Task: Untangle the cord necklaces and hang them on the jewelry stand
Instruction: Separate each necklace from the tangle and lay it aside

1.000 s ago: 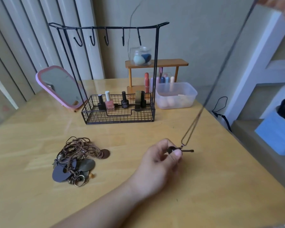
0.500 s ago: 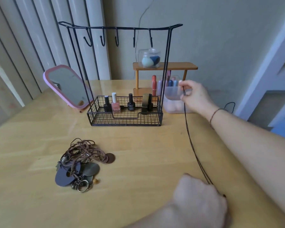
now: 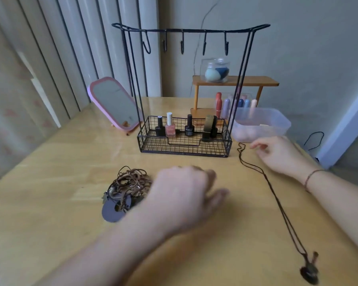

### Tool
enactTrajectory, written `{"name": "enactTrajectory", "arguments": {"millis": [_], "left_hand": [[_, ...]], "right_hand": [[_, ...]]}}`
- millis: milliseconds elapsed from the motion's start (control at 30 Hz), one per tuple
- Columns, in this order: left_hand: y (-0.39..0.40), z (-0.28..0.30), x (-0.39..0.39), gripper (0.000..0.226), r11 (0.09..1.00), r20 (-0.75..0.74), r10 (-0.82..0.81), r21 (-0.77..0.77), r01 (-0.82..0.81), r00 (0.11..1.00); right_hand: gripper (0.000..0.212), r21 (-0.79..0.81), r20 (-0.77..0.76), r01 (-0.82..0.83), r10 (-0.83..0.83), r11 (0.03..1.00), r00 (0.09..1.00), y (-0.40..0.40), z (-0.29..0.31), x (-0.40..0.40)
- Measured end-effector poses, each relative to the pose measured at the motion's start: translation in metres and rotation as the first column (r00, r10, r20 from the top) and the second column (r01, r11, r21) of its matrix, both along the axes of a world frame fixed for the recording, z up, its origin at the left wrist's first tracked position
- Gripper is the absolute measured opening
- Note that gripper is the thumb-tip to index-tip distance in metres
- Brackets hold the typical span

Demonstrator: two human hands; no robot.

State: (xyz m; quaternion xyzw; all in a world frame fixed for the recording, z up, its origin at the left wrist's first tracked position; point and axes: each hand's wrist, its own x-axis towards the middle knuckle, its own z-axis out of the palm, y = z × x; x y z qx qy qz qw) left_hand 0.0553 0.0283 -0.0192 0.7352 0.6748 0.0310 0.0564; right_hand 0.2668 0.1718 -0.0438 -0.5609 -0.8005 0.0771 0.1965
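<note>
Presently: tangle (image 3: 126, 188) at nine o'clock of left hand (image 3: 186, 195), nearer it, fingers loose, holding nothing; freed necklace (image 3: 277, 195) lies eleven-to-five by right hand (image 3: 277, 153), slack, empty; stand (image 3: 186, 30) hooks bare.

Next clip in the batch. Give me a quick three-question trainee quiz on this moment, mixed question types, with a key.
1. True or false: a necklace already hangs on one of the hooks of the jewelry stand.
2. Multiple choice: the separated necklace is (A) draped over the mirror, (B) stretched out flat on the table, (C) inside the plastic tub.
3. Fill in: the left hand is over the table next to the ___ of cord necklaces.

Key
1. False; all five hooks are bare.
2. B; its cord runs from near the right hand to the pendant at the near right edge.
3. Tangled pile.
</note>
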Motion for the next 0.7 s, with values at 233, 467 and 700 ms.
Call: {"name": "enactTrajectory", "arguments": {"millis": [233,467,700], "left_hand": [[-0.037,-0.012,-0.164,0.021,0.937,0.150,0.187,0.269,-0.223,0.971],[-0.038,-0.033,-0.170,0.010,0.981,0.283,-0.008,0.190,-0.048,0.959],[-0.038,-0.034,-0.168,0.014,0.950,0.809,-0.069,0.233,-0.210,0.584]], "right_hand": [[0.016,-0.061,-0.133,-0.227,0.218,0.972,0.967,-0.076,0.025,-0.059],[0.054,-0.201,0.142,-0.405,0.436,0.892,0.889,-0.136,-0.001,-0.152],[0.022,-0.197,-0.013,-0.289,0.292,0.937,0.956,-0.133,0.003,-0.147]]}}
